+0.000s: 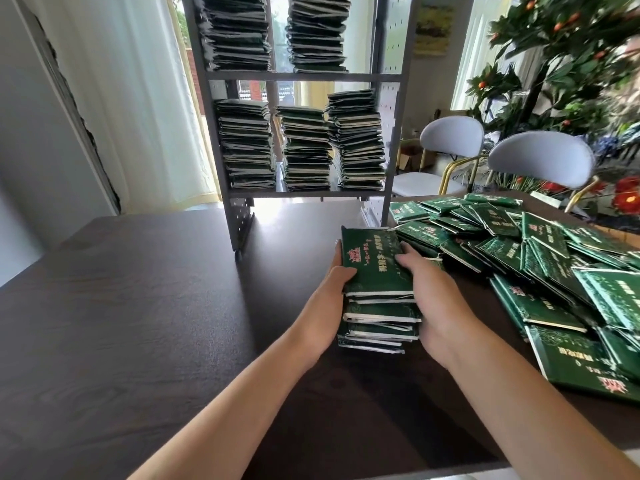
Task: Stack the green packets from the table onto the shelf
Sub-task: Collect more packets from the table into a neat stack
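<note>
Squeezing a short stack of dark green foil packets (379, 296) from both sides, the left hand (334, 292) and right hand (429, 296) each have their grip clenched around it, thumbs on the top packet. The stack sits on the dark wood-grain surface (138, 306), just beside a sprawling heap of loose green packets (540, 258) that runs to the right edge. Behind stands the grey metal shelf (298, 77): three stacks below, two above. The left half of the surface lies open; two pale round-backed chairs (540, 157) crowd the far right.
</note>
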The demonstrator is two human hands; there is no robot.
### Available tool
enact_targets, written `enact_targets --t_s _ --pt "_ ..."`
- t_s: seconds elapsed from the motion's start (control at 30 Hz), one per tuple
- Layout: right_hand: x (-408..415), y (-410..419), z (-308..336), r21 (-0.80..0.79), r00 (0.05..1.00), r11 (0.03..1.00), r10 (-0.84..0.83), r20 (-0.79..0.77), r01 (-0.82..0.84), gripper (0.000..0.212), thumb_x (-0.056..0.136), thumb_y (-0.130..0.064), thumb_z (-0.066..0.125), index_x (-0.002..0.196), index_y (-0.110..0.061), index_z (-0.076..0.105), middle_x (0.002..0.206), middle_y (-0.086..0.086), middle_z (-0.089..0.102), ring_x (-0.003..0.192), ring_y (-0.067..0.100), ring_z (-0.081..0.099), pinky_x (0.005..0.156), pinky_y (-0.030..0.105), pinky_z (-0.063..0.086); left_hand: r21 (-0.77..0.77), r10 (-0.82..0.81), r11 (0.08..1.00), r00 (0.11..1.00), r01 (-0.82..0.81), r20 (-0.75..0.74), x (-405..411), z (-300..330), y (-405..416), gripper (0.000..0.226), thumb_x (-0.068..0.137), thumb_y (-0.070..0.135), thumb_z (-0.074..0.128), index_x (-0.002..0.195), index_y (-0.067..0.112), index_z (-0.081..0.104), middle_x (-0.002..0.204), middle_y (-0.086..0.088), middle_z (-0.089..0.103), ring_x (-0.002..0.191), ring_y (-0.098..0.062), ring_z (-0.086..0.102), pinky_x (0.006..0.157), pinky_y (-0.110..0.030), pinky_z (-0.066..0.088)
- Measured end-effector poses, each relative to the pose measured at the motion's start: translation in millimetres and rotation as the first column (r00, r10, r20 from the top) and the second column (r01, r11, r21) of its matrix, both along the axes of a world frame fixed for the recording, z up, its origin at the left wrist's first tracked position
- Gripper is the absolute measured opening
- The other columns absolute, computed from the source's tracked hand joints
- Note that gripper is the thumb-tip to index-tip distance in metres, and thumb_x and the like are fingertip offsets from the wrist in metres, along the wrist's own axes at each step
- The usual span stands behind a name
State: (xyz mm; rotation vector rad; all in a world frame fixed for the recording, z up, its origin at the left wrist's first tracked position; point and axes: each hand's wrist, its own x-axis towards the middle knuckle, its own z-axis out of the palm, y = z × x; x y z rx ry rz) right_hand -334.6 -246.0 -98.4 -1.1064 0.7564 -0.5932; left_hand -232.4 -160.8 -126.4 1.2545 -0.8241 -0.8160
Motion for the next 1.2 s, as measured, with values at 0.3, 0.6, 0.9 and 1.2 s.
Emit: enact_targets --t_s 0.3,0.6,0.9,1.2 --pt "15.5 6.4 1.3 0.019 0.999 0.999 0.036 0.005 -0.036 0.025 0.102 -0.024 0.047 0.094 -0.031 0.07 0.088 0.006 0.076 0.074 0.024 0.073 0.061 0.035 0.058 -0.019 0.113 0.993 0.994 -0.113 0.013 4.4 1.9 2.8 0.066 0.106 0.014 0.034 0.156 0.049 0.008 0.15 0.007 0.049 0.124 -0.01 0.058 0.103 -0.025 0.048" --pt "-13.4 -24.9 -6.3 -0.68 0.902 0.729 -0.239 -0.359 -0.077 0.032 0.095 -0.015 0.05 0.12 -0.031 0.063 0.114 0.002 0.066 0.086 0.023 0.063 0.072 0.036 0.048 -0.039 0.097 0.995 0.994 -0.096 0.046 2.7 -2.1 0.7 0.074 0.083 0.034 0.047 0.147 0.06 0.02 0.132 0.019 0.061 0.122 -0.013 0.062 0.114 -0.042 0.042" --pt "-29.0 -37.2 -27.2 -0.657 0.576 0.491 -0.33 -0.748 -0.572 0.074 0.089 -0.021 0.06 0.156 -0.029 0.03 0.159 0.001 0.038 0.143 0.027 0.039 0.11 0.043 0.04 -0.02 0.103 0.995 0.994 -0.102 0.04 2.0 -0.5 0.9 0.06 0.106 0.012 0.039 0.157 0.039 0.023 0.144 0.006 0.056 0.13 -0.015 0.056 0.113 -0.031 0.042" --pt "-36.5 -40.1 -12.8 -0.868 0.718 0.448 -0.531 -0.45 -0.214 0.037 0.101 -0.021 0.049 0.137 -0.021 0.059 0.068 -0.012 0.053 0.058 0.009 0.05 0.058 0.029 0.036 -0.038 0.104 0.994 0.993 -0.101 0.062 1.1 -2.6 -0.1 0.058 0.106 0.011 0.039 0.155 0.038 0.025 0.148 0.007 0.053 0.135 -0.011 0.052 0.116 -0.029 0.037"
